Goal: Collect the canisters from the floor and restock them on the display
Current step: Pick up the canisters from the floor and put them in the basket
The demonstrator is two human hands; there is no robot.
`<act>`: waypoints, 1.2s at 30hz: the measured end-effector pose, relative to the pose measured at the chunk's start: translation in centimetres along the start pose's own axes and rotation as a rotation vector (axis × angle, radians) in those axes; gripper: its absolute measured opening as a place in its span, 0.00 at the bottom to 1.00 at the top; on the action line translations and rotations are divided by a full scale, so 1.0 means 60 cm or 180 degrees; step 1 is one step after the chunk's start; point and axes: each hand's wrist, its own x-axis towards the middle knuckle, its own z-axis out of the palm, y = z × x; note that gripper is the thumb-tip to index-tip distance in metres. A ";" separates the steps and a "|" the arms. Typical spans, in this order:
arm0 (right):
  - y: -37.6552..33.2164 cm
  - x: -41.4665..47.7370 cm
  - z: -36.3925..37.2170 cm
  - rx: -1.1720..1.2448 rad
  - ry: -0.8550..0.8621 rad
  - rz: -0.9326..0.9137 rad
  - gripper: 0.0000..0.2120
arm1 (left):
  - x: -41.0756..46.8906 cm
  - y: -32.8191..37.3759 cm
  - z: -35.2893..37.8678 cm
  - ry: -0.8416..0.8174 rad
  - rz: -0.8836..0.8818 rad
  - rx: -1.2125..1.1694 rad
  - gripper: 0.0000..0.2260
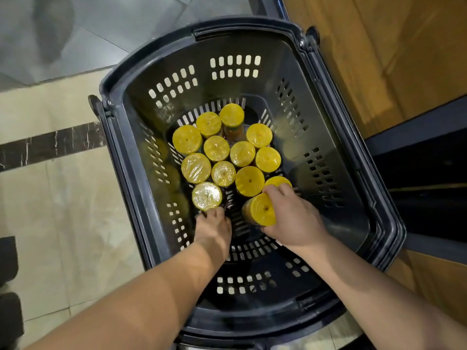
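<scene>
On beige tile floor (63,198): dark basket (242,25), canisters (217,148).

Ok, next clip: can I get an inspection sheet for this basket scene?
Surface: dark slotted shopping basket standing on a tiled floor.
Job's things: thirteen yellow-lidded canisters in the basket, most upright; one tilted canister at the near right.
Clutter: dark shapes at the left edge, unidentifiable.
Grips: right hand holds the tilted canister; left hand touches the near side of a film-wrapped canister, hold unclear.
Cables: nothing seen.
Surroundings: wooden panelling and a dark shelf to the right.
</scene>
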 end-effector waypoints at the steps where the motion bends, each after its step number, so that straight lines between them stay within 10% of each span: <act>1: -0.003 0.001 0.001 -0.0010 -0.0044 0.0010 0.33 | -0.008 -0.004 -0.003 -0.0028 -0.0033 -0.0055 0.26; 24: -0.102 0.081 0.125 0.0346 -0.0061 0.0661 0.29 | -0.092 -0.117 -0.070 0.0593 0.0101 -0.0909 0.19; 36: -0.081 -0.010 -0.118 0.0448 0.0502 0.0267 0.27 | -0.195 -0.155 -0.196 0.1127 0.0129 -0.1356 0.25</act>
